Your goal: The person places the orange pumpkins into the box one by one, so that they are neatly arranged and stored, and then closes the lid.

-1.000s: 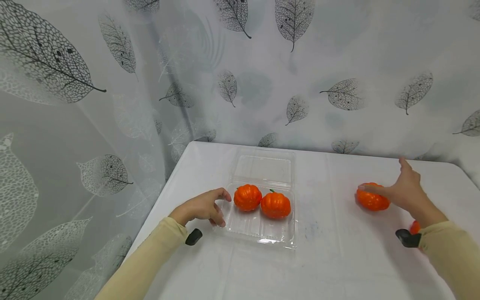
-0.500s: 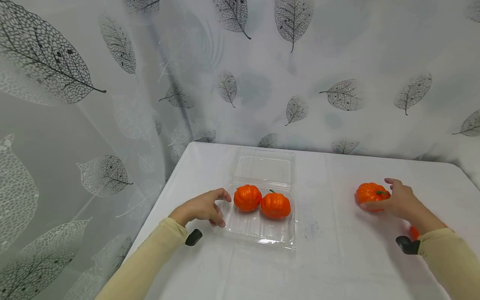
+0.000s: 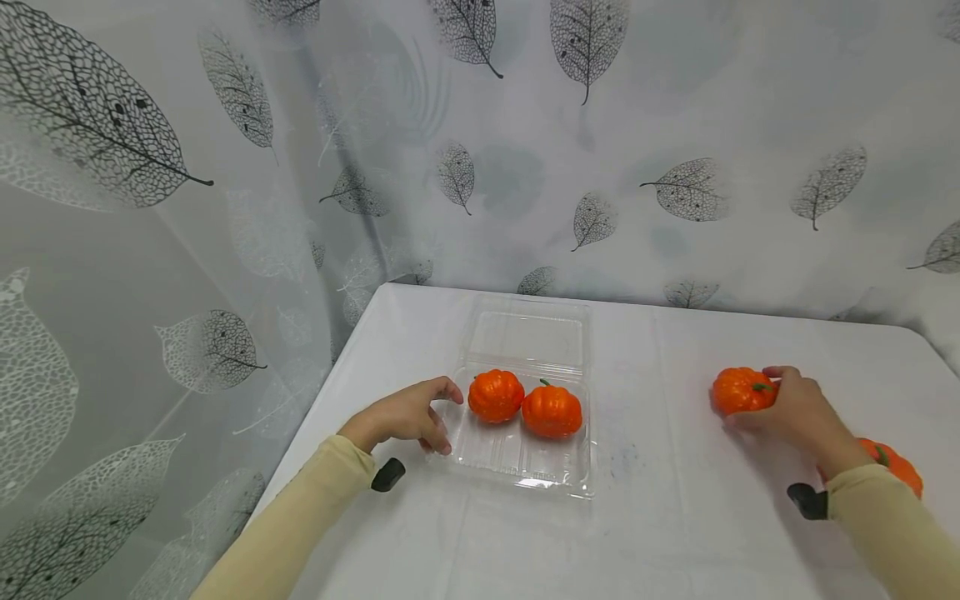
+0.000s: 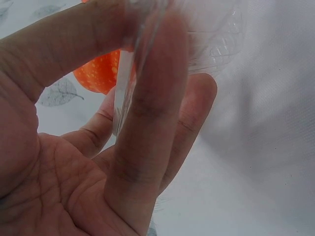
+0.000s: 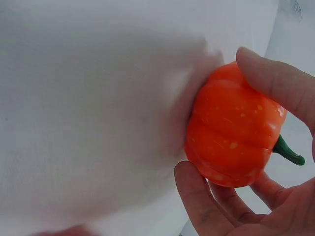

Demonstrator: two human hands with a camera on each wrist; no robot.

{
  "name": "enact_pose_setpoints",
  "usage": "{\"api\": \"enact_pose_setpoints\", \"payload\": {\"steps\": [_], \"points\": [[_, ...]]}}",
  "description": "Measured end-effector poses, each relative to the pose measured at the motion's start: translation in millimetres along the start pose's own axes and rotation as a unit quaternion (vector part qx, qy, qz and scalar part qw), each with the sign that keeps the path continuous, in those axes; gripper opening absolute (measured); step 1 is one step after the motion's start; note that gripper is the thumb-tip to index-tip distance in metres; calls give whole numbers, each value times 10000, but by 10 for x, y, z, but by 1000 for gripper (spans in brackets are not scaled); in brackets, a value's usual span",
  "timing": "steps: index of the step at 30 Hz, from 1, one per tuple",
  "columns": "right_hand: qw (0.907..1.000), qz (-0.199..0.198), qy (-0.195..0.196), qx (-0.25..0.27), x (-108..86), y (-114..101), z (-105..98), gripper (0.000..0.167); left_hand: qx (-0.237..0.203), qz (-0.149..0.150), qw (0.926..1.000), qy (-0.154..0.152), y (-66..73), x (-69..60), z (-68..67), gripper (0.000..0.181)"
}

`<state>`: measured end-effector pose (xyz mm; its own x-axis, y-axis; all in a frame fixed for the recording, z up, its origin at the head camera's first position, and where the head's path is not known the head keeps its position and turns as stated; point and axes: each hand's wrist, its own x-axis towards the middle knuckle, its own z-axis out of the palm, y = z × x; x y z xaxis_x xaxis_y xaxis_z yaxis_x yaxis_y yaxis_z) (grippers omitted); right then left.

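Note:
In the head view, my right hand (image 3: 801,415) grips a small orange toy pumpkin (image 3: 737,390) with a green stem, which is on the white table. The right wrist view shows my thumb on one side of this pumpkin (image 5: 231,128) and my fingers on the other. My left hand (image 3: 401,414) holds the left edge of a clear plastic clamshell container (image 3: 487,450). Its wall passes between the thumb and fingers in the left wrist view. Inside sit two more orange pumpkins, one at left (image 3: 496,396) and one at right (image 3: 552,411).
Another orange pumpkin (image 3: 892,465) lies at the right, partly hidden behind my right forearm. The container's lid (image 3: 528,335) is folded back flat on the table (image 3: 645,517). A leaf-printed curtain (image 3: 525,167) hangs along the back and left.
My right hand has come down to the right-hand pumpkin, and its spread fingers have closed round it. The pumpkin has turned so its stem shows. My left hand has stayed put.

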<state>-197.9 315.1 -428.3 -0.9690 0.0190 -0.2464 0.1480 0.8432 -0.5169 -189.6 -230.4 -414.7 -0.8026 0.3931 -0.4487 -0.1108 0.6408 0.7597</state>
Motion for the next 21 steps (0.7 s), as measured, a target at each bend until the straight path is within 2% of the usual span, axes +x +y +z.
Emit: {"api": "enact_pose_setpoints", "payload": {"steps": [5,13,17,21], "points": [[9998,-139,144,-32,-23,-35,60,108,-5,-12,10000,12,7,2,-4,65],[9972,-708,100,199,-84,-201,189,97,-5,-14,10000,-4,34,-15,2,65],[9944,-949,46,471,-110,-332,214,93,-2,-34,10000,-3,41,-23,6,64],[9916,-929,-42,904,-140,-488,236,94,-22,-35,10000,-20,48,-32,6,65]]}}
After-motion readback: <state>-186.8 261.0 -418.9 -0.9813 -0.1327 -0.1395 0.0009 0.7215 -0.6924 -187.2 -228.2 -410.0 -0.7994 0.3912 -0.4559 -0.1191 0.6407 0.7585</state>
